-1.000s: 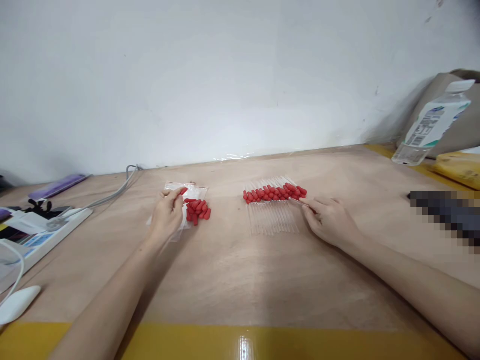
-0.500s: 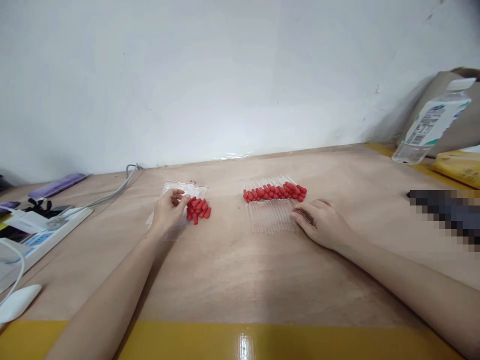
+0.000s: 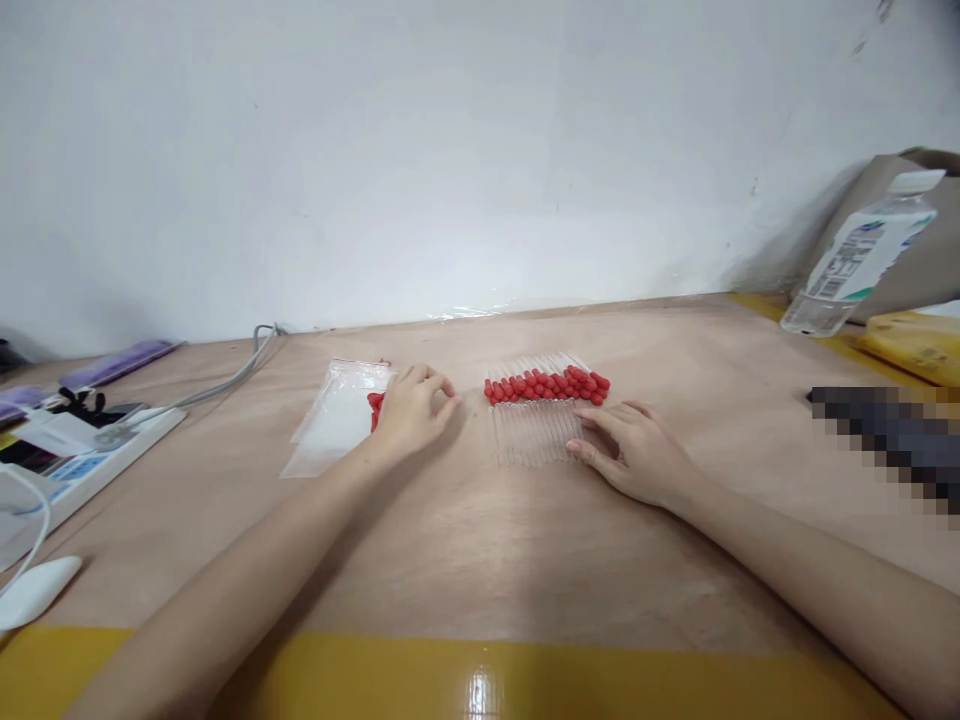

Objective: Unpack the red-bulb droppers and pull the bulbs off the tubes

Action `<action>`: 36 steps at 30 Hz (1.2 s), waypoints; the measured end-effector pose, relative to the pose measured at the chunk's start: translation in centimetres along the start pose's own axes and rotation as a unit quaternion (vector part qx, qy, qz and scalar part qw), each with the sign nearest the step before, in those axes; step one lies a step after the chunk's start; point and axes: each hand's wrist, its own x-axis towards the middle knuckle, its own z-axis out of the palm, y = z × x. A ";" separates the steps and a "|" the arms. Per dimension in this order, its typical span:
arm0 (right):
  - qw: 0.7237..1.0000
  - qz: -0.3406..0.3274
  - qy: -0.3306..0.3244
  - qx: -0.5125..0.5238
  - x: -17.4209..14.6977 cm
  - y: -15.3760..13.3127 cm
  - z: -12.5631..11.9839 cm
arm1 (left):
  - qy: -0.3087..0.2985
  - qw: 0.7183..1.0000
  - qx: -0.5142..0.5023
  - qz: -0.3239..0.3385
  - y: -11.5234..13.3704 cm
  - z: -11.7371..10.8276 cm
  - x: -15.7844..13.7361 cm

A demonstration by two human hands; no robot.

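Note:
A row of thin clear glass tubes (image 3: 531, 435) lies side by side on the table, with red rubber bulbs (image 3: 544, 386) in a band across it. My right hand (image 3: 634, 450) rests at the row's right end. Its thumb and forefinger are apart over the nearest tubes; contact with them is hard to make out. My left hand (image 3: 415, 408) is between the row and a small pile of red rubber bulbs (image 3: 375, 405), which it mostly covers. Its fingers are spread, with nothing visible in them. Beside the pile lie clear zip bags (image 3: 319, 435).
A power strip (image 3: 112, 460) with plugs and cables lies at the left, near a white mouse-like object (image 3: 41, 592). At the right stand a plastic bottle (image 3: 862, 250) and a yellow packet (image 3: 915, 340), with a dark, pixelated object (image 3: 892, 435) closer in. A wall runs behind.
My left hand has moved right, from the bags' side of the bulb pile to its right side, now covering most of it. My right hand has shifted slightly left over the tubes.

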 end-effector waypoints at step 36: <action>0.982 -0.160 0.082 0.060 0.5 -2.8 0.5 | 0.118 0.966 -0.176 0.148 3.1 1.3 -5.7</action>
